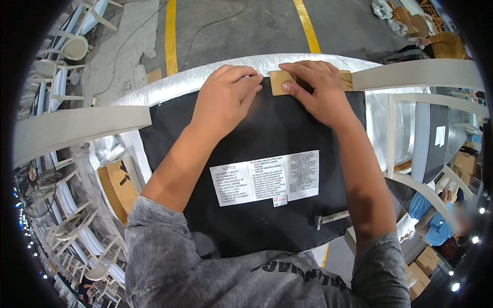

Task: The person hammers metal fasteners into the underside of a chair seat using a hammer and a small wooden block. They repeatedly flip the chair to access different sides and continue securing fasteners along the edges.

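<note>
Before me lies an upturned chair seat with a black fabric underside and pale legs. My right hand grips a flat tan rectangular piece at the seat's far edge, thumb on the near side and fingers over the top; cardboard or wood, I cannot tell. Just left of it, my left hand has its thumb and fingers pinched together at the same edge. Whatever they hold is hidden. A white printed label is fixed to the fabric between my forearms.
One pale chair leg sticks out left, another right. Silvery wrapping lies beneath the seat. A metal-ended tool rests near my right forearm. More chairs crowd the left; a person in blue is at right.
</note>
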{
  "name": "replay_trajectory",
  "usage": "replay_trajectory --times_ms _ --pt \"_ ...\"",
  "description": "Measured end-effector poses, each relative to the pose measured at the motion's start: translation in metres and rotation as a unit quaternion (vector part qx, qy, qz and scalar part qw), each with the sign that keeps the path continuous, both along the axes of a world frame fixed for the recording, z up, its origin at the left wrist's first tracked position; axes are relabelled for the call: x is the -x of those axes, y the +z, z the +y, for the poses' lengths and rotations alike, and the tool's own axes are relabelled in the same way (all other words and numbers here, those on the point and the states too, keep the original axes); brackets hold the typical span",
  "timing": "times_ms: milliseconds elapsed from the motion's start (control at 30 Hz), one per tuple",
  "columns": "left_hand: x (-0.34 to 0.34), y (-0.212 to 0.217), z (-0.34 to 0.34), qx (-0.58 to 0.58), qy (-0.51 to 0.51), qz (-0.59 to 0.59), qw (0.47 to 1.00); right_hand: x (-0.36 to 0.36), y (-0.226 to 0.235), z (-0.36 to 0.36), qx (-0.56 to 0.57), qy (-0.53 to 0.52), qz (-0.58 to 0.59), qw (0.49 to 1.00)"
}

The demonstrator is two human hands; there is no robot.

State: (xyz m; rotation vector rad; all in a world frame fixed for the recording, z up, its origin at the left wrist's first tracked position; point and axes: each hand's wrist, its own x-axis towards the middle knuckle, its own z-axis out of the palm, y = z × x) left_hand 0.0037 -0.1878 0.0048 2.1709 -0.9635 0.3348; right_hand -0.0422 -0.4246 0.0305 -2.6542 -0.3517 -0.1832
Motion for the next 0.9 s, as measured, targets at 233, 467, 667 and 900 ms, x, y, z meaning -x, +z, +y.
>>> replay_trajectory --times_ms 233,467,667,900 --pt "0.0066 0.0019 -0.005 0.009 0.03 0.006 1.0 0.0005 -0.0031 -0.0004 -0.003 0.001 -0.023 1.0" --pt "0.0079 0.0011 -0.0068 0.006 0.033 0.003 0.999 0.0006 -0.0059 -0.0023 -0.001 0.008 -0.052 0.999" --pt "0.0073 -0.0004 -0.008 0.01 0.031 -0.003 0.999 0.0005 -0.0062 -0.0029 0.001 0.009 -0.039 0.999" --pt "0.0043 -0.0023 -0.0056 0.014 0.019 0.008 1.0 0.0025 -0.0001 -0.0069 -0.001 0.038 -0.014 0.999"
